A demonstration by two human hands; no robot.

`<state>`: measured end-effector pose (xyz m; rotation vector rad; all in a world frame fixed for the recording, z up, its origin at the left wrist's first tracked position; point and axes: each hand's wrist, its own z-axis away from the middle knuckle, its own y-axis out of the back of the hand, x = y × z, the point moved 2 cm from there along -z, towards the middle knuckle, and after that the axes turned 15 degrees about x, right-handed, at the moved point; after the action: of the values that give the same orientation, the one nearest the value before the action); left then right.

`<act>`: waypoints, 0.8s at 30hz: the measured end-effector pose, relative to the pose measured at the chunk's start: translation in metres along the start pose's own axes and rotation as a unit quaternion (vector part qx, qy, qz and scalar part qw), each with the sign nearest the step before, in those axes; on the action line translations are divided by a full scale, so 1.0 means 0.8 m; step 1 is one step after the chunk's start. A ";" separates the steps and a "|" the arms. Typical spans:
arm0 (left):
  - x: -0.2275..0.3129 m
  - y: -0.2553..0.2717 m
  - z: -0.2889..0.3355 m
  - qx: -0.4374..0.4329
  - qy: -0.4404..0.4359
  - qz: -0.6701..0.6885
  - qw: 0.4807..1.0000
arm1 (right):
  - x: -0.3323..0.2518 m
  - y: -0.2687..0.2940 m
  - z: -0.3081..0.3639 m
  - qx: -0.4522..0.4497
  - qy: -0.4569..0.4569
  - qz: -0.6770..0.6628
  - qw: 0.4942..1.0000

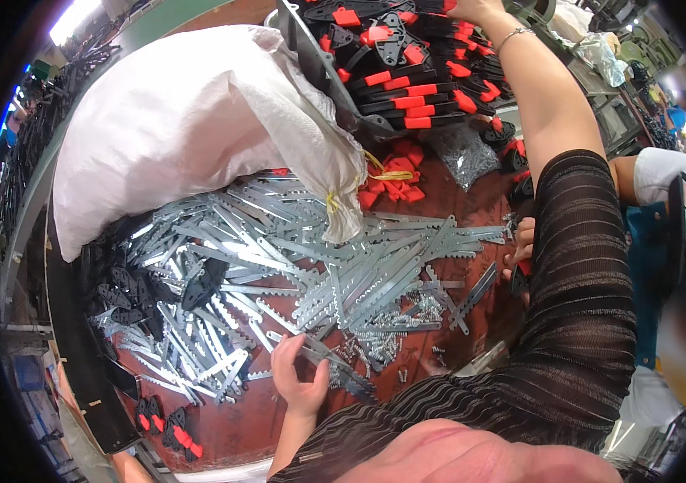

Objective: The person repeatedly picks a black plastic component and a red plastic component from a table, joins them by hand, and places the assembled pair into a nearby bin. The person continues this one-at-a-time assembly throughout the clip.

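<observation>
My left hand [298, 378] is low at the near edge of a heap of toothed metal strips [375, 278]. Its thumb and forefinger curl round one notched strip [333, 361], which slants down to the right. Stretched far forward, my right hand [471, 8] reaches the far side of a grey bin [328, 71]. That bin is full of black assemblies with red tabs [407, 101]. My right fingers touch the bin's contents by a red piece, but the upper picture edge cuts them off. Small screws or springs [379, 342] lie beside the strips.
A large white sack [174, 137] lies across the far left. Loose red pieces [395, 177] and a clear bag of small parts [467, 157] sit before the bin. Black parts [174, 431] lie near left. Another person's hand [524, 241] shows beyond my right arm.
</observation>
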<state>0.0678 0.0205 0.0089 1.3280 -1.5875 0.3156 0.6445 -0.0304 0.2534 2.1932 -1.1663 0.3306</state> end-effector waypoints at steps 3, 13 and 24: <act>0.002 0.000 -0.003 -0.002 0.000 -0.006 1.000 | 0.014 -0.019 0.000 0.028 -0.010 -0.035 0.999; -0.002 0.001 -0.003 -0.009 0.011 -0.002 1.000 | 0.008 -0.029 -0.016 -0.096 0.026 -0.080 0.992; 0.000 0.005 -0.008 -0.037 0.006 -0.010 0.999 | 0.013 -0.057 -0.019 -0.098 0.048 -0.072 0.991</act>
<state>0.0672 0.0265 0.0132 1.2827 -1.5608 0.2494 0.6884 -0.0090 0.2516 2.0532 -0.9403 0.2469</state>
